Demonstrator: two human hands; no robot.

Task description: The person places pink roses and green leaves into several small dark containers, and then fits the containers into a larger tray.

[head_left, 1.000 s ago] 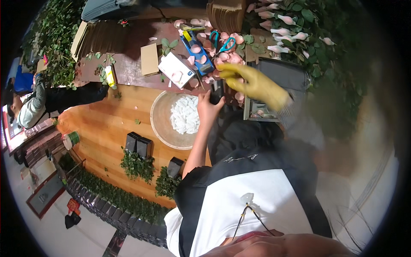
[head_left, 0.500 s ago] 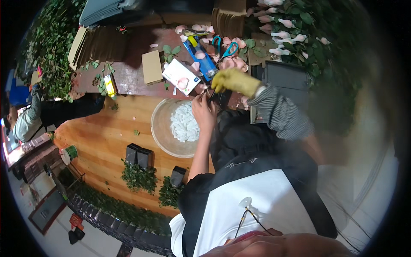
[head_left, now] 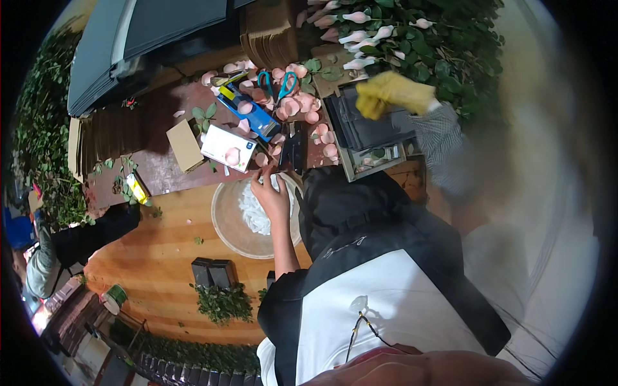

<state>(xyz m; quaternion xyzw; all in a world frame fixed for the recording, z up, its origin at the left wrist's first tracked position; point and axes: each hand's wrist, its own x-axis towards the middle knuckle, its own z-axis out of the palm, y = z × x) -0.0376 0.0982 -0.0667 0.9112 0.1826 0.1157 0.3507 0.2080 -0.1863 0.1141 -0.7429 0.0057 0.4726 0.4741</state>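
1. The left hand (head_left: 270, 193) is bare. Its fingers (head_left: 262, 175) are loosely spread and stretch toward the far rim of the bowl; they grip nothing that can be made out.
2. That hand hangs over a round, shallow bowl (head_left: 226, 222) holding a heap of white bits (head_left: 252, 212). The bowl sits on a wooden table (head_left: 154, 251), straight in front of the person's chest.
3. The right hand (head_left: 393, 96) wears a yellow glove. Its fingers are curled and bunched together, but it is blurred, so I cannot tell whether they pinch anything.
4. The gloved hand is over a stack of dark flat sheets (head_left: 370, 125) lying in a shallow tray (head_left: 380, 164), to the right of the bowl and well apart from the left hand.
5. Just beyond the left fingertips stands a small black box (head_left: 294, 147) on a darker tabletop strewn with pink petals (head_left: 302, 103).
6. Further left on that dark top lie a white box (head_left: 226, 147), a blue box (head_left: 252, 112) and a brown cardboard piece (head_left: 185, 145); scissors with teal handles (head_left: 278, 83) lie among the petals.
7. Behind the tray is a mass of pale roses with green leaves (head_left: 412, 32).
8. On the near side of the wooden table sit two small black boxes (head_left: 214, 271) beside a clump of green sprigs (head_left: 222, 302).
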